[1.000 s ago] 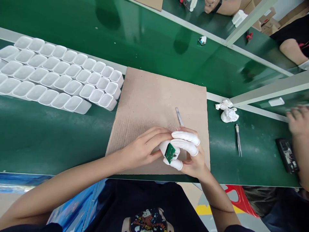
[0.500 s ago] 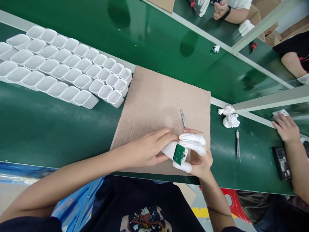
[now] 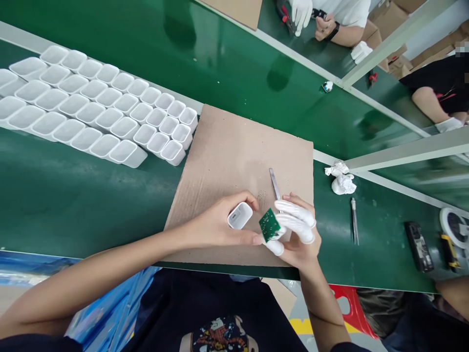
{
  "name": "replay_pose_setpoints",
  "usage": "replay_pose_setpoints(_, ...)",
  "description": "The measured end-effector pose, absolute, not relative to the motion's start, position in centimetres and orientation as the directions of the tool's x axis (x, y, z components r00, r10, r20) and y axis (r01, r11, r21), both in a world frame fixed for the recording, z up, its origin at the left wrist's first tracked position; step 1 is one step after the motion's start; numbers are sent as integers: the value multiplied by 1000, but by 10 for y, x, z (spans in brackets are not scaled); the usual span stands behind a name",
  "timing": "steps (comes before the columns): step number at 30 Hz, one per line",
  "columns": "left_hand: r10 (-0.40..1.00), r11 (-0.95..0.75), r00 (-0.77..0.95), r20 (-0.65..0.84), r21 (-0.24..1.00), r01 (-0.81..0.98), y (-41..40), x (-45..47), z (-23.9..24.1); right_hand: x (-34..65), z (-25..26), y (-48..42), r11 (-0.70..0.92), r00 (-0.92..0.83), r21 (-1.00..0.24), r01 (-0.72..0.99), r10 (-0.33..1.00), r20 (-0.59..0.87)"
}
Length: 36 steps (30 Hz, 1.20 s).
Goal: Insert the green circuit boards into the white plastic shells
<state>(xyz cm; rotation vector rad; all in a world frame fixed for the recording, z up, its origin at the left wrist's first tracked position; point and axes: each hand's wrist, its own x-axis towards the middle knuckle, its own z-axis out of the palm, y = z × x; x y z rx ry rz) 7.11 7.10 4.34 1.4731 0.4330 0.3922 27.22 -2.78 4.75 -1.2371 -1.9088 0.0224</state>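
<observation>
My left hand point(image 3: 223, 222) curls round a white plastic case point(image 3: 240, 215), its open end facing up and a small slot visible inside. Its thumb reaches out toward the other hand. My right hand point(image 3: 298, 234), with white finger cots on several fingers, pinches a green circuit board point(image 3: 270, 225) by its edge. The board is apart from the case, just right of it. Metal tweezers point(image 3: 274, 183) stick out beyond the right fingers; whether that hand holds them or they lie on the cardboard, I cannot tell. Both hands are over a cardboard sheet point(image 3: 234, 151).
Rows of white open cases point(image 3: 124, 127) stand on the green bench at left. Crumpled white items point(image 3: 343, 184) and another pair of tweezers point(image 3: 354, 222) lie to the right, with a black device point(image 3: 418, 247) farther on. A co-worker's hands point(image 3: 324, 27) are across the bench.
The circuit board has come away from the mouth of the case. My left hand has moved left with the case and turned its opening upward. A co-worker's hand at right has withdrawn.
</observation>
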Motion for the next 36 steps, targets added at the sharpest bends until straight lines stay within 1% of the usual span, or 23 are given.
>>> replay_pose_setpoints(2,576,34,817,-4,999,-19,71,73,42,270,48,-28,517,-238,-308,798,741,628)
replay_pose_setpoints(4,620,-58,782,54,998,-23,70,74,42,269,48,-27,524,-278,-233,819,718,638)
replay_pose_setpoints(7,642,-174,758,113,985,1,68,74,43,270,45,-28,535,-318,-167,828,694,645)
replay_pose_setpoints(10,653,-232,746,129,972,35,67,74,45,272,42,-31,539,-350,-135,832,697,626)
replay_pose_setpoints(13,636,-213,765,101,976,49,67,73,47,272,40,-33,537,-348,-144,831,703,620)
replay_pose_setpoints(16,607,-151,791,75,988,22,68,72,48,271,43,-33,517,-302,-198,833,725,619)
replay_pose_setpoints(19,588,-119,804,82,993,-15,69,71,47,271,47,-32,515,-295,-225,827,738,607)
replay_pose_setpoints(24,543,-114,831,120,991,-69,69,71,47,272,48,-34,556,-315,-265,787,734,602)
replay_pose_setpoints(36,498,-71,861,107,994,-83,71,73,42,271,44,-38,558,-278,-237,795,683,675)
